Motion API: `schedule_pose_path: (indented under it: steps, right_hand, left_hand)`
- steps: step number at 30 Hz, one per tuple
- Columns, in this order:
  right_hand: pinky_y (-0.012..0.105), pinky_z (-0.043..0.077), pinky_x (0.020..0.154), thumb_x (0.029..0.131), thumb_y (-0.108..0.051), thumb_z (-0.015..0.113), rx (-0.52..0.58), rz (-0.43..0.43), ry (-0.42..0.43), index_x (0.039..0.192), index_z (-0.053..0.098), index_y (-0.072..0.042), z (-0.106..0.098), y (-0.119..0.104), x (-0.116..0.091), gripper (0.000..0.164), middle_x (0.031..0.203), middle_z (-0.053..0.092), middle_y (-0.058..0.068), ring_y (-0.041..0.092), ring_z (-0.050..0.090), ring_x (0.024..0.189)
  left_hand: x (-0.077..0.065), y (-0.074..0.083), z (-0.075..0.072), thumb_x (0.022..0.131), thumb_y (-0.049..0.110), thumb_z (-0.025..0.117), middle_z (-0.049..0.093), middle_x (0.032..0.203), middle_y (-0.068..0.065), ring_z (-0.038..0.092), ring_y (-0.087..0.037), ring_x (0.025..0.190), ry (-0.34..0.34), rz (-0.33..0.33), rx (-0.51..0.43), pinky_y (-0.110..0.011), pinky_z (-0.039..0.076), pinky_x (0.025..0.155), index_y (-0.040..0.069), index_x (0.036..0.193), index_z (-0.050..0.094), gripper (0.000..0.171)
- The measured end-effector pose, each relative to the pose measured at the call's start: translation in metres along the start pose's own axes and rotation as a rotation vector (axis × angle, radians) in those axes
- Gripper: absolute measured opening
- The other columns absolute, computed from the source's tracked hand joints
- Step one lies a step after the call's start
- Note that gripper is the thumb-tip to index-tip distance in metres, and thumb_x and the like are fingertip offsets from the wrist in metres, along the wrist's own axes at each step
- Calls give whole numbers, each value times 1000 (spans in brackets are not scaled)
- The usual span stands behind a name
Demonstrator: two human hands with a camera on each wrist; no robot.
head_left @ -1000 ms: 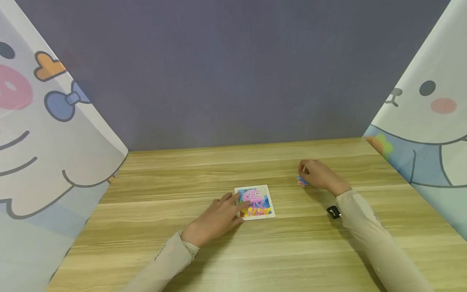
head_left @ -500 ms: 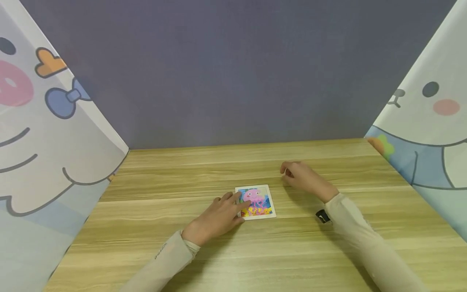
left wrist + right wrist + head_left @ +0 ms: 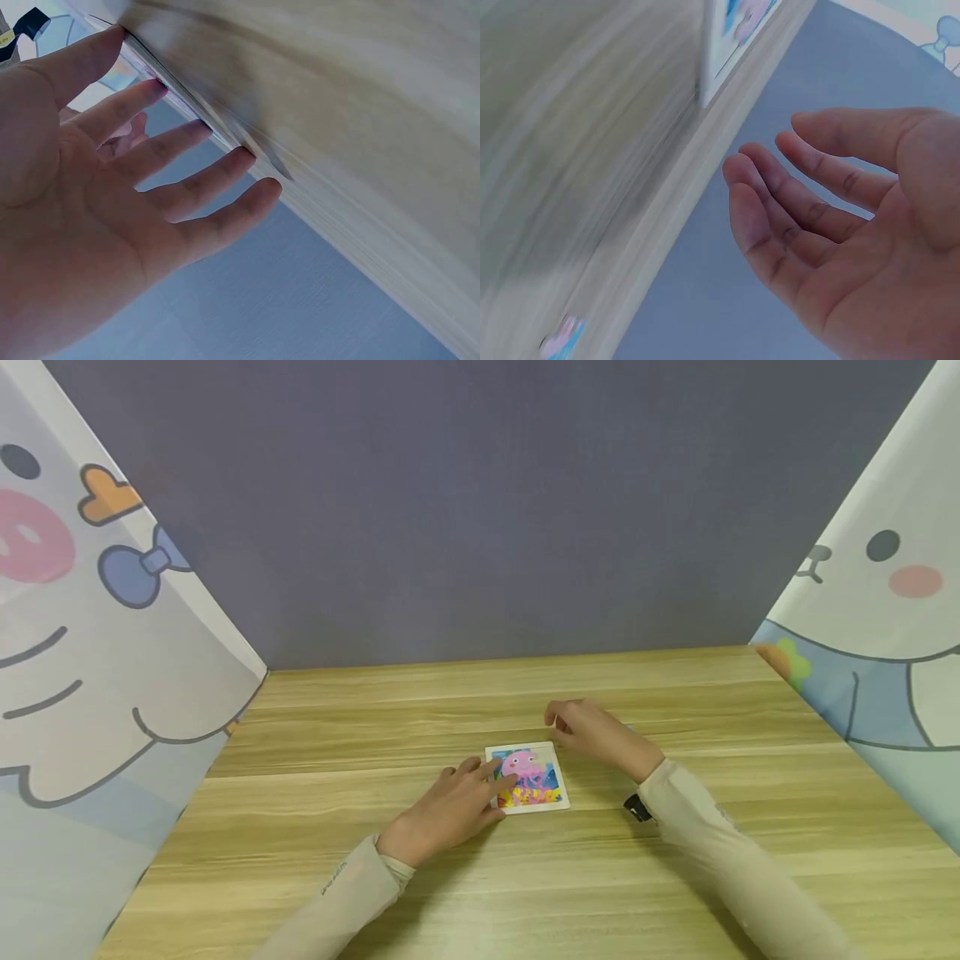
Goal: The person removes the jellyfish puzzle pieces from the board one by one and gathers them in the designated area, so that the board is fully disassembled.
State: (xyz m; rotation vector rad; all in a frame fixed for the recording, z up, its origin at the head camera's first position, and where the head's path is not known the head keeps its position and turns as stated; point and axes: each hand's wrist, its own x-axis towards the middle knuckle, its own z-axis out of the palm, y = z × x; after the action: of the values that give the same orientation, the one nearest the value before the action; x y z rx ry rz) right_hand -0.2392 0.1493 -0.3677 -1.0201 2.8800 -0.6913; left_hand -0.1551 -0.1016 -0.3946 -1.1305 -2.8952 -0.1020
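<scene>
A square jigsaw puzzle with a white border and a pink jellyfish picture lies on the table. Its upper right corner shows a pale patch. My left hand rests on the puzzle's left side with its fingers spread; in the left wrist view their tips touch its edge. Just beyond the puzzle's upper right corner hovers my right hand. The right wrist view shows its fingers loosely bent, with nothing between them. A small pink and blue puzzle piece lies on the table, mostly hidden behind the right hand in the head view.
The wooden table ends at a dark grey-blue wall. Cartoon-printed panels stand at the left and right. A black fitting sits at the right wrist.
My right hand has moved left from beside the small puzzle piece toward the jellyfish puzzle. The piece stays behind on the table. The left hand keeps its place.
</scene>
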Motion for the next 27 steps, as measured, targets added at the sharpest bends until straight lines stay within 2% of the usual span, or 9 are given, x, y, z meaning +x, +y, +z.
schedule_pose_path:
  steps: [6,15,21,27]
  right_hand:
    - [24,52,59,93,-1,63,3,-47,-13,105,66,4,12,-17,8,13,80,66,4,9,59,66]
    - [20,49,56,94,-1,63,30,-2,-83,113,66,4,28,-24,5,20,81,64,2,6,54,61]
    - [21,45,51,93,-1,64,38,-19,-74,112,67,3,32,-26,4,19,73,58,-3,6,49,57]
    - [21,45,55,91,1,64,11,-34,-59,108,68,1,35,-25,3,18,79,58,-2,9,49,64]
  left_hand:
    - [-1,1,-1,98,35,64,51,147,-16,52,-38,128,-9,-6,-14,-59,53,88,20,142,57,47]
    - [0,2,2,98,37,63,51,147,-16,52,-39,128,-12,0,31,-57,55,85,20,143,56,49]
    - [-1,2,2,98,36,63,50,147,-17,52,-40,128,-5,10,48,-57,55,86,20,143,55,49]
    - [-1,2,1,98,35,64,51,146,-17,52,-40,127,5,17,48,-56,56,84,18,142,57,47]
